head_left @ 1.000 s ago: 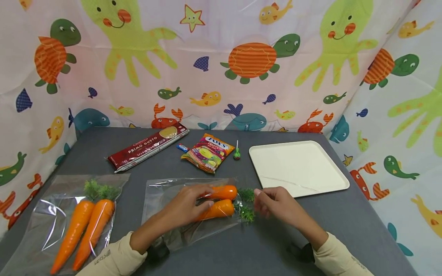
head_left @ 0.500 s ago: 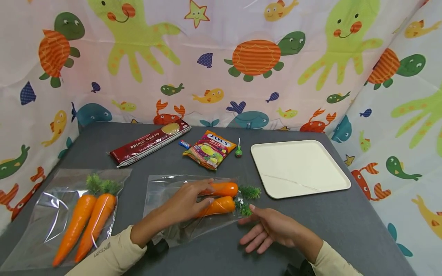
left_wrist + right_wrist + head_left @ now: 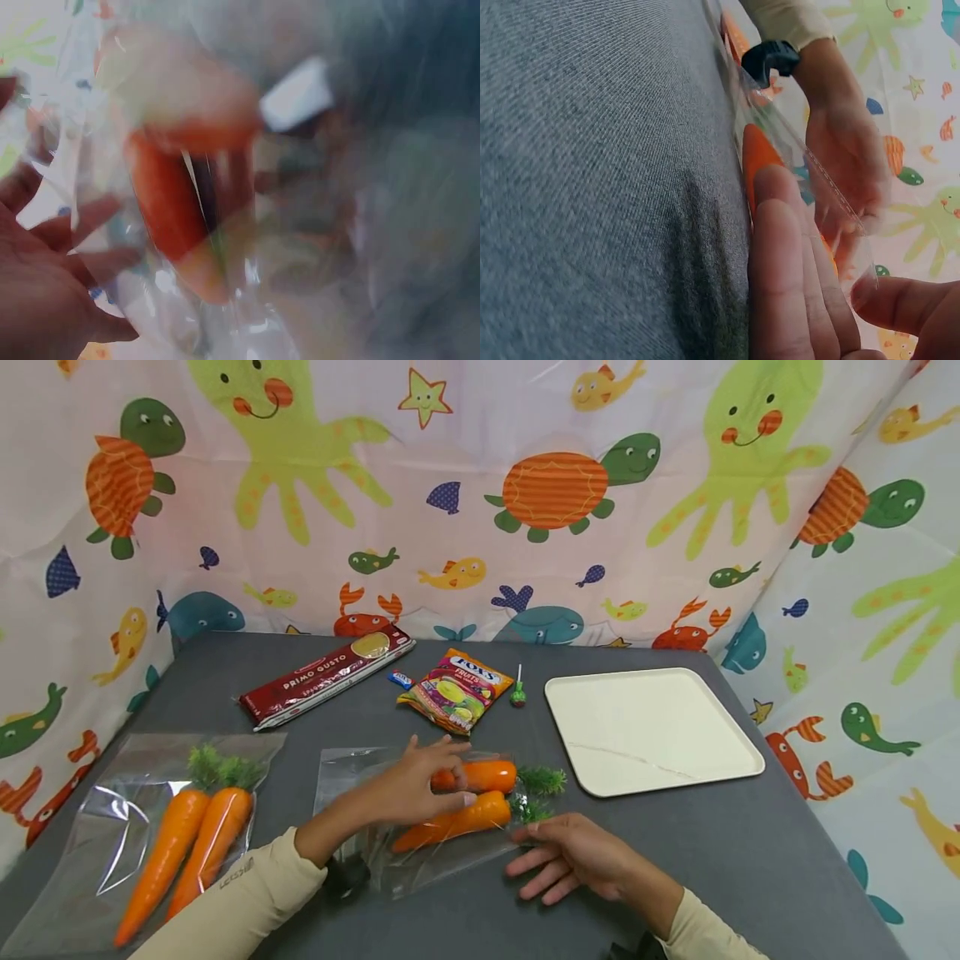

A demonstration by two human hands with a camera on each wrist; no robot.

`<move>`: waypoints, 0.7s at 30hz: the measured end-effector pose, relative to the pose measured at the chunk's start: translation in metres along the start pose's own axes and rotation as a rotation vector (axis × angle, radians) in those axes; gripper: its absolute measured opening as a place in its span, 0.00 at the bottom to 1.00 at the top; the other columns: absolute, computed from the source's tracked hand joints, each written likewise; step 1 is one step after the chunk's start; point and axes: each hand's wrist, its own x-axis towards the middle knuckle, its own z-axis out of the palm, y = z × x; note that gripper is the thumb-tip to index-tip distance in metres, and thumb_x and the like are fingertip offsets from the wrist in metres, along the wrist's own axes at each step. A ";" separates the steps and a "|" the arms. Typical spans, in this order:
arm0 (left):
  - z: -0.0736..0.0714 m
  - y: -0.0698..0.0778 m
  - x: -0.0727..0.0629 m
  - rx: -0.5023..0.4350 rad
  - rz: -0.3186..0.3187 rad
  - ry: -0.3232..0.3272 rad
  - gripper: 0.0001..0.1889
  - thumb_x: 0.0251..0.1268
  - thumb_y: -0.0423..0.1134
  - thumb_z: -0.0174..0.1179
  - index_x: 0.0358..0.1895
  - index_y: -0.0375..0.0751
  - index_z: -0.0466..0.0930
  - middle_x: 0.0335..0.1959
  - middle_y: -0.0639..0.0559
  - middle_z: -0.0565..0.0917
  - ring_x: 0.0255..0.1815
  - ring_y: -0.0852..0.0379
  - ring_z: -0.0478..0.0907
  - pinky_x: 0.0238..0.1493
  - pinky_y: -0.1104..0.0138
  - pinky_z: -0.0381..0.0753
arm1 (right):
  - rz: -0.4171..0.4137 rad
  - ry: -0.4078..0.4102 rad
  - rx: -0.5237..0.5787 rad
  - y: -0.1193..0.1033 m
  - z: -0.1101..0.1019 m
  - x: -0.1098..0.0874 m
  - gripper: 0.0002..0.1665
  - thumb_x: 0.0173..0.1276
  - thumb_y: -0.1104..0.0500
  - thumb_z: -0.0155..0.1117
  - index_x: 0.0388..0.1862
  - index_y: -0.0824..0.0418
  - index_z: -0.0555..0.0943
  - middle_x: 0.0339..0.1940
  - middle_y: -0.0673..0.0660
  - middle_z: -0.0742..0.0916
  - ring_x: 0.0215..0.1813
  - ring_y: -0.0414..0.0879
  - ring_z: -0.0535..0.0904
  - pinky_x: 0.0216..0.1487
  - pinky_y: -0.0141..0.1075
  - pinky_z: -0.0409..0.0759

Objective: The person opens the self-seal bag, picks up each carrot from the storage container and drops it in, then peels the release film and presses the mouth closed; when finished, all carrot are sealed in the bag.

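A clear plastic bag (image 3: 438, 866) lies in front of me with two orange carrots (image 3: 487, 811) in it. Their green tops (image 3: 542, 780) stick out toward its right end. My left hand (image 3: 411, 787) is over the carrots with its fingers spread; in the left wrist view it lies beside the bag's film. At the bag's lower right corner is my right hand (image 3: 581, 860), palm turned inward and fingers extended. In the right wrist view its thumb (image 3: 904, 301) meets the bag's edge, while the straight fingers (image 3: 776, 259) lie along the tabletop under it.
Another clear bag (image 3: 71, 881) with two carrots (image 3: 167, 860) lies at the left. Behind are a red spaghetti pack (image 3: 322, 681), a small blue sweet (image 3: 401, 679), a Fox's candy bag (image 3: 459, 692) and a lollipop (image 3: 518, 692). A cream tray (image 3: 652, 727) sits at the right.
My right hand has moved from beside the green tops down to the bag's lower corner, its fingers opening out. My left hand's fingers have lifted and spread over the carrots.
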 end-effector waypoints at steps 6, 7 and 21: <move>-0.010 -0.006 0.018 -0.067 -0.102 -0.011 0.25 0.74 0.62 0.44 0.47 0.47 0.84 0.58 0.49 0.80 0.62 0.49 0.73 0.69 0.40 0.50 | -0.016 0.011 0.031 0.003 0.001 0.002 0.31 0.78 0.49 0.48 0.68 0.72 0.69 0.49 0.65 0.86 0.40 0.51 0.87 0.38 0.44 0.85; -0.011 -0.007 0.021 -0.088 -0.117 -0.003 0.27 0.75 0.61 0.43 0.51 0.44 0.83 0.56 0.49 0.81 0.59 0.49 0.75 0.68 0.44 0.58 | -0.019 0.007 0.035 0.004 0.001 0.002 0.31 0.78 0.49 0.48 0.68 0.72 0.68 0.50 0.65 0.85 0.40 0.52 0.87 0.38 0.44 0.85; -0.010 -0.015 0.053 -0.016 -0.092 -0.139 0.14 0.71 0.42 0.60 0.54 0.39 0.83 0.46 0.54 0.85 0.46 0.59 0.79 0.51 0.63 0.79 | -0.041 0.061 0.024 0.011 0.004 0.005 0.27 0.78 0.53 0.49 0.64 0.72 0.72 0.54 0.63 0.84 0.44 0.54 0.86 0.39 0.44 0.85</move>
